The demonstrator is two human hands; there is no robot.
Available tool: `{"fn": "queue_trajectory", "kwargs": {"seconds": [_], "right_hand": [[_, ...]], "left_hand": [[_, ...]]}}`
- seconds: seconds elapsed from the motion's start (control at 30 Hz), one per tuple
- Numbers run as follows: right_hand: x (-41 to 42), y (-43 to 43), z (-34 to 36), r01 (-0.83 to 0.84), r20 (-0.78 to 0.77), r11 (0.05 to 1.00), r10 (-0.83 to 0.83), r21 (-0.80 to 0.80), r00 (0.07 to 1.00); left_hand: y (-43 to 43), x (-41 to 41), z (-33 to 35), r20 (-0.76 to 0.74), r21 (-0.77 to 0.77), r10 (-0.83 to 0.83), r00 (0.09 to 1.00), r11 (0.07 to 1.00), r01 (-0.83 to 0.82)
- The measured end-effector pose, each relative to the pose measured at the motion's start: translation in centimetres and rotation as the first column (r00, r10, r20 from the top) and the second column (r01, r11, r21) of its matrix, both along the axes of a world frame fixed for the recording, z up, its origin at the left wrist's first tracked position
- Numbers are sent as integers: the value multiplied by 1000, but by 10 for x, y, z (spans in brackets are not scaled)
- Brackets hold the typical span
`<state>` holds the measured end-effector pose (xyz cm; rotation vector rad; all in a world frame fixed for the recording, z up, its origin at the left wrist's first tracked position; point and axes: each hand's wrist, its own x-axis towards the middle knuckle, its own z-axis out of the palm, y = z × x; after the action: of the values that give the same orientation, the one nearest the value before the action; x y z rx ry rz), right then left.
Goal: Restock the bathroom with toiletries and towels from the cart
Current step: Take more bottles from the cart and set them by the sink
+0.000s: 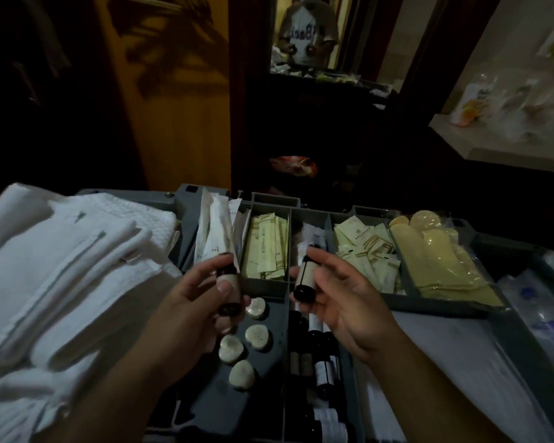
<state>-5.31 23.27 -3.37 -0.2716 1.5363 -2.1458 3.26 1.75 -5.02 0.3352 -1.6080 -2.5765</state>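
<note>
My left hand (189, 310) grips one small dark bottle, the left bottle (228, 284), with the thumb across its pale label and the fingers curled behind it. My right hand (349, 308) pinches a second bottle of the same kind, the right bottle (305, 278), between the thumb and the fingertips, with its dark base toward me. Both bottles are held just above the grey cart (429, 303), apart from each other and tilted slightly away from me. Folded white towels (61, 266) are stacked on the left part of the cart, beside my left forearm. Round pale soaps (257, 336) lie in a shallow compartment directly under the left hand. More dark bottles, the spares (321, 350), lie in the narrow compartment to the right of the soaps, below the right hand. Behind the hands, from left to right, the rear compartments hold long white packets (215, 233) standing on end, pale green sachets (266, 247), a further heap of such sachets, and yellow wrapped items (442, 260) whose kind I cannot tell. Clear wrapped goods lie at the cart's right edge, too blurred to identify. A mirror (304, 30) on the dark far wall reflects a standing person. A pale shelf (493, 148) at the right carries clear bags.
</note>
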Motion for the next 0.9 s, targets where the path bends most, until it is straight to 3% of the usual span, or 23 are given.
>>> {"fn": "queue_trajectory", "kwargs": {"seconds": [0.23,0.37,0.6,0.9], "right_hand": [[-11,-40,21,-322,-36,936,320,-143,947],[4,-67,18,-515,-19,827,525,-224,851],[69,-113,3,-715,12,662,736,-227,677],[192,-132,35,-906,-115,396,903,-152,414]], "left_hand": [[2,46,31,-75,-71,248,966,965,-253],[8,90,36,-88,-31,399,913,915,-403],[23,187,41,-32,-85,638,770,765,-638],[67,322,69,-162,-95,798,581,573,-814]]}}
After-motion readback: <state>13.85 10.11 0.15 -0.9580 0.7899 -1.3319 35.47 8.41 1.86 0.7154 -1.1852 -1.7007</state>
